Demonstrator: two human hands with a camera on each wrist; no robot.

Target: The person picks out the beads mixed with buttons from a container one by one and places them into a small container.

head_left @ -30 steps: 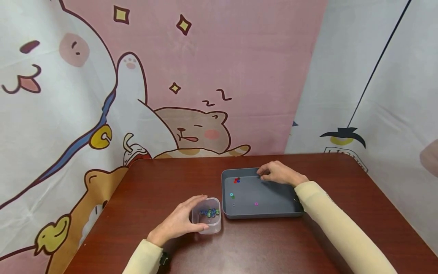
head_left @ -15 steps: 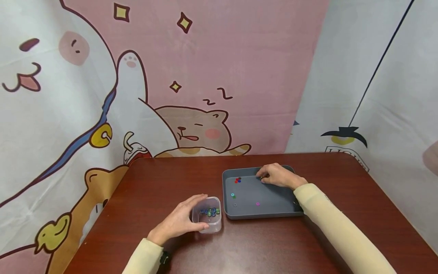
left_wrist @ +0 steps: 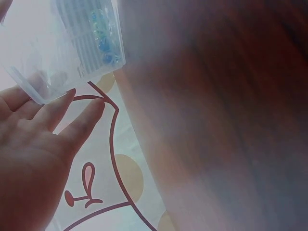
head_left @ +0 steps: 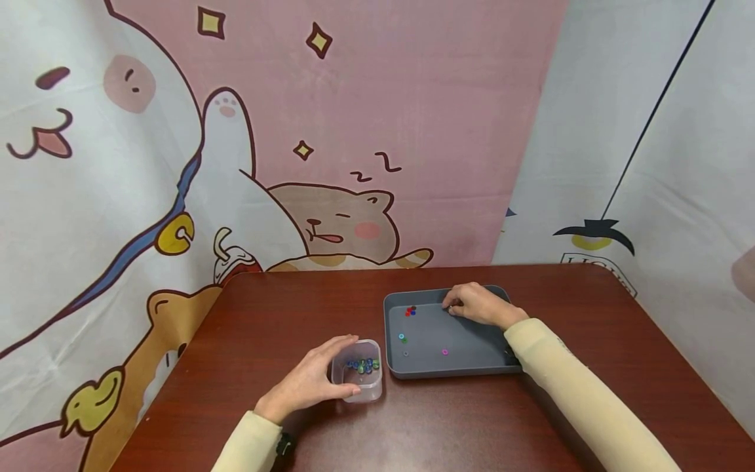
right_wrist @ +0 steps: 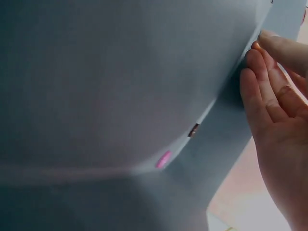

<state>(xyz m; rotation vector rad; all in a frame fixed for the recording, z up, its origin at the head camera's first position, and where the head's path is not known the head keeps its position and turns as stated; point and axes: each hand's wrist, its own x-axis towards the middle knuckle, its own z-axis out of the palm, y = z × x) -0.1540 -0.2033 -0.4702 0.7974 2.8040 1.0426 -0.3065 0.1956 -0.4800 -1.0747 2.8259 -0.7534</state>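
Note:
My left hand point(head_left: 312, 373) holds a small clear plastic box point(head_left: 370, 391) on the table, thumb at the near side and fingers along the far side. Several blue and green glassy beads point(head_left: 362, 367) lie inside. In the left wrist view the fingers reach under the box point(left_wrist: 57, 82). My right hand point(head_left: 480, 305) is at the far wall of a grey tray point(head_left: 472, 374), fingertips down and thumb close to the index finger. In the right wrist view the fingertips point(right_wrist: 257, 57) sit right at the tray wall; I cannot tell what they pinch.
Small red, blue and dark pieces point(head_left: 409, 311) cluster at the tray's far left. A light blue ring point(head_left: 402, 336), a green piece point(head_left: 404, 340) and a magenta ring point(head_left: 445, 352) lie nearer. A cartoon-printed cloth point(head_left: 460, 131) hangs behind the brown table point(head_left: 283, 301).
My right hand has shifted slightly along the far side of the tray and stays low there. The left hand and the box have not visibly moved.

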